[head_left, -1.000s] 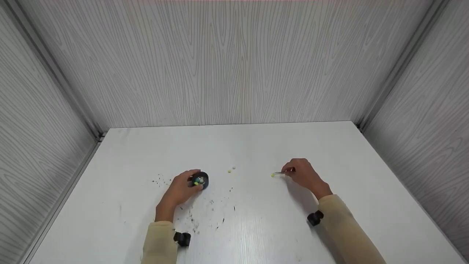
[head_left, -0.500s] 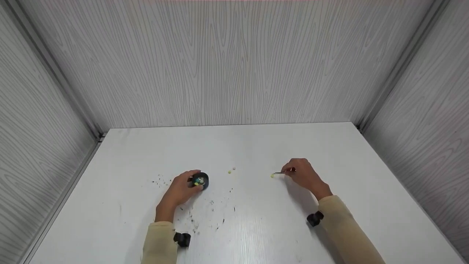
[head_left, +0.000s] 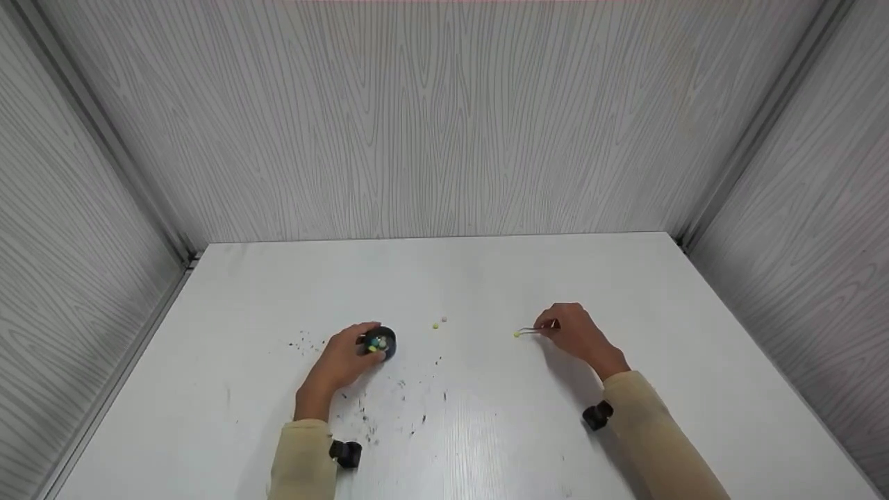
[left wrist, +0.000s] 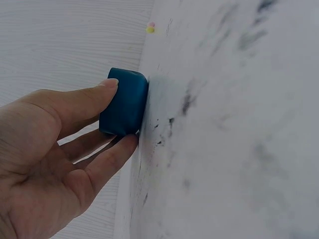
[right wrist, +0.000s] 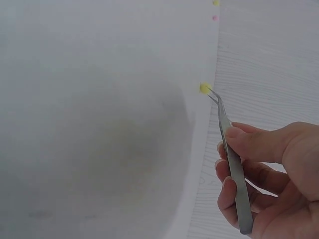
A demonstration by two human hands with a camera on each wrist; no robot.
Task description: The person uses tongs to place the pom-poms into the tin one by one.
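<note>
My left hand [head_left: 346, 355] grips a small dark blue bowl [left wrist: 124, 102] by its side, thumb on one side and fingers on the other. Several small beads [head_left: 378, 343] in yellow, teal and pale tones lie inside it. On the right, my right hand [head_left: 575, 335] pinches bent-tip metal tweezers [right wrist: 234, 169] between thumb and fingers. Their two tips stand apart beside a small yellow bead [right wrist: 205, 88] on the table; whether a tip touches it, I cannot tell.
Between the hands, another yellow bead [head_left: 435, 326] and a pale pink bead [head_left: 444, 319] lie on the white table [head_left: 486, 278]. Dark smudges mark the tabletop near the bowl. Grey wood-grain panels [head_left: 430, 125] stand around the back and sides.
The tweezers' tips have spread apart, and my right hand has shifted very slightly toward me. My left hand and the bowl have stayed in place.
</note>
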